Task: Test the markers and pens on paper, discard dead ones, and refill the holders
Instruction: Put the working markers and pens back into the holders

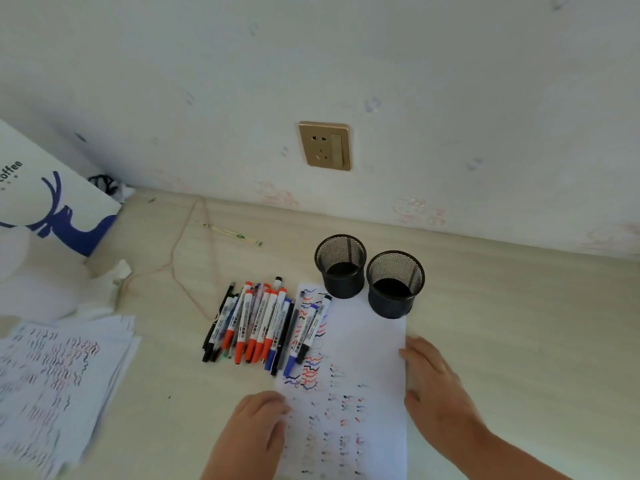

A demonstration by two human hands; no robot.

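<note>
At the near edge of the desk [502,306] we rest both hands on the test paper [363,341]. Our left hand [256,427] lies on its left edge with the fingers loosely bent, the grip closed on nothing; our right hand [436,379] lies flat along its right edge, fingers straight, holding nothing either. Squiggles of red, blue and black ink cover the sheet, thicker near the left side. Two whiteboard markers [310,332] lie on the paper's upper left part, and just beside them on the desk sits the bundle of markers and pens [252,322], laid side by side with red, blue and black caps. At the paper's far end stand two black mesh holders, the left holder [341,266] just off the sheet and the right holder [394,285] on its corner; we see nothing in either. Well to the left lies a stack of used sheets [59,382], with a white paper bag [52,209] behind it. On the wall we see a gold socket [325,145].
</note>
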